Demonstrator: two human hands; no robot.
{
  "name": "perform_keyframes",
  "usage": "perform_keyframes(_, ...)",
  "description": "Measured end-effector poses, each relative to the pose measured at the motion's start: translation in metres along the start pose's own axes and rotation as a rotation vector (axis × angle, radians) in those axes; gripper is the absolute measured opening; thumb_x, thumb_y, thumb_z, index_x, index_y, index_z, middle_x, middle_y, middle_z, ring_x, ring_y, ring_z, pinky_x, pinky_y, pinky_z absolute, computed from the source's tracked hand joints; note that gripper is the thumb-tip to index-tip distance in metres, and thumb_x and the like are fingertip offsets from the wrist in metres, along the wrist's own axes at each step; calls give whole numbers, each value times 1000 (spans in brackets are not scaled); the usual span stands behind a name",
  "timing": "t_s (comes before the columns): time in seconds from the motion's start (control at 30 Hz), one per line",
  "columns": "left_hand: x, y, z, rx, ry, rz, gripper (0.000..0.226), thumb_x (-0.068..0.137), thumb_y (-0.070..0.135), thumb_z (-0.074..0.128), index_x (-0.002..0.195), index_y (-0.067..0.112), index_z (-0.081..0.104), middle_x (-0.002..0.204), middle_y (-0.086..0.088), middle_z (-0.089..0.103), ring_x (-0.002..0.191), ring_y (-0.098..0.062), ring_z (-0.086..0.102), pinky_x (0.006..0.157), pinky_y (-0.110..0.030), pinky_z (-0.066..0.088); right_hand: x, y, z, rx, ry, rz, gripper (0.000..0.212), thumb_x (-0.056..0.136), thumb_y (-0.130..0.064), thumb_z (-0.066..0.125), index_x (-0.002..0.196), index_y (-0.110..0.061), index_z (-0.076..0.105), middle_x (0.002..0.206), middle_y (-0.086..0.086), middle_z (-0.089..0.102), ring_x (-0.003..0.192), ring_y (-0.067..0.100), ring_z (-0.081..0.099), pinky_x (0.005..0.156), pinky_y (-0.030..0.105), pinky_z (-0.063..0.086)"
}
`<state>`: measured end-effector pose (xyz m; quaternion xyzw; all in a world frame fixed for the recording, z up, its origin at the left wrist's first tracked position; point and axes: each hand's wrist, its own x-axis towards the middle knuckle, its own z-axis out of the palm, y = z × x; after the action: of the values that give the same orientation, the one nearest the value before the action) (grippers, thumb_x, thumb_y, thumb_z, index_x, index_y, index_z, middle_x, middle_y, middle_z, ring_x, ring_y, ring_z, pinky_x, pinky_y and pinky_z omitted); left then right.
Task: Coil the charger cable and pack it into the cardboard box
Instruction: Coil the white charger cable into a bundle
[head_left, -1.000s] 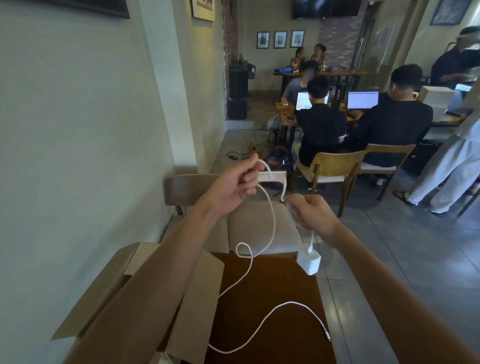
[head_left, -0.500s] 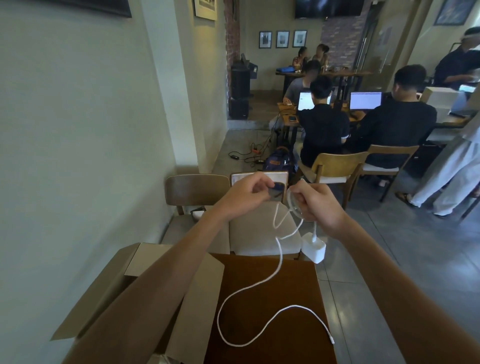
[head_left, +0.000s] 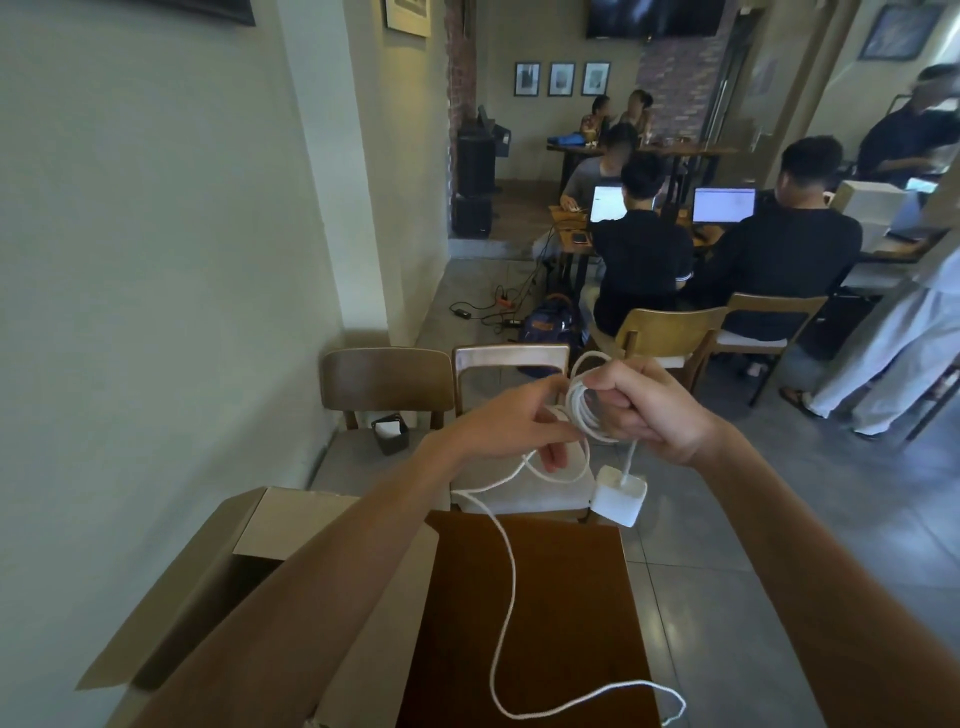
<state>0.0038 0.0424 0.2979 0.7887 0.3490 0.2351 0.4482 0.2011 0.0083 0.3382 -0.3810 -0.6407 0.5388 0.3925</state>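
Observation:
My right hand (head_left: 647, 413) is closed around several white loops of the charger cable (head_left: 582, 410), held above the far edge of the brown table (head_left: 545, 597). The white charger plug (head_left: 619, 496) dangles just below that hand on a short stretch of cable. My left hand (head_left: 511, 426) pinches the cable right beside the loops. The loose cable tail (head_left: 506, 613) drops onto the table and curls toward the near right corner. An open cardboard box (head_left: 249, 540) stands at the left under my left forearm, flaps up.
Two chairs (head_left: 387, 382) with grey cushions stand beyond the table, a small dark holder (head_left: 390, 434) on one seat. A pale wall runs close on the left. Further back, people sit at laptops on wooden chairs (head_left: 670, 330); someone in white stands at right. Cables lie on the floor.
My left hand brought another turn of cable to my right hand, so the coil has grown. The loose tail on the table is shorter and has been drawn in.

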Motion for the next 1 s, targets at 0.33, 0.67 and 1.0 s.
perform_keyframes(0.33,13,6,-15,218,223,108,23,100,23,64,122,16,69,119,-1,64,112,-14,61,96,-26,49,-3,-16,3,-255,-27,21,54,97,-16,60,45,-23,46,48,3,31,47,21,22,53,41,19)
perform_keyframes(0.67,-3,6,-19,-53,148,132,21,99,15,65,116,3,69,107,-15,74,99,-28,74,94,-46,59,8,-14,14,72,179,-81,45,105,-44,43,74,-12,47,46,0,32,42,13,27,50,25,31)
perform_keyframes(1.0,-19,14,-12,-140,10,-86,27,106,27,53,126,12,60,112,-15,73,92,-28,74,89,-39,60,11,-11,26,264,-28,-34,41,107,-12,45,148,-8,46,144,3,62,130,20,62,107,36,51)
